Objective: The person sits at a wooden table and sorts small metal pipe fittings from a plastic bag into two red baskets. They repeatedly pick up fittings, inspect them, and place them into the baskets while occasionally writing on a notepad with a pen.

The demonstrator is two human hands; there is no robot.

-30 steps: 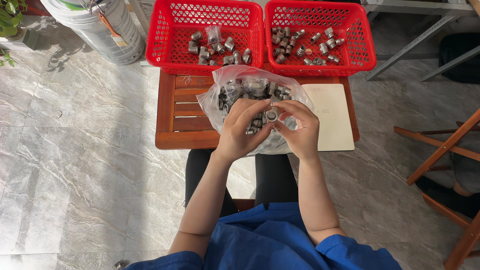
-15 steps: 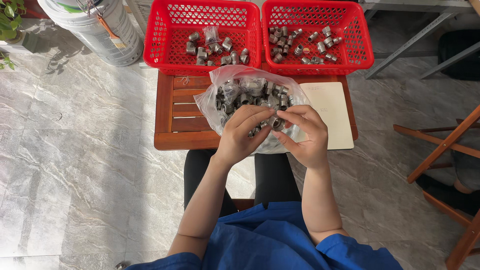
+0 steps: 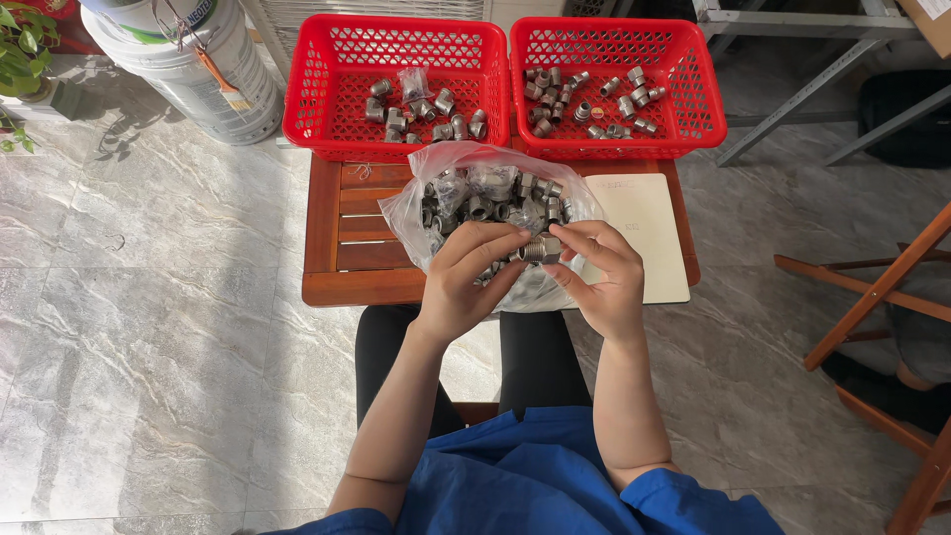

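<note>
Head view, looking straight down: the person sits at a small wooden table (image 3: 342,228) with both hands over a clear plastic bag (image 3: 492,203) stuffed with grey metal fittings. The left hand (image 3: 466,277) and right hand (image 3: 599,272) are both pinched shut on one fitting (image 3: 542,248), held between the fingertips just above the bag's near edge (so it's off the table, right in the middle between the hands). The bag rests on the table and hangs a bit over the front edge toward the person's lap.

Behind the bag, two red baskets sit side by side at the table's far edge, the left basket (image 3: 307,109) and the right basket (image 3: 708,109), each with a scatter of similar fittings inside. A white pad (image 3: 649,248) lies on the table just right of the bag. A white bucket (image 3: 213,79) stands on the tiled floor to the left, and a wooden chair frame (image 3: 892,287) is off to the right.
</note>
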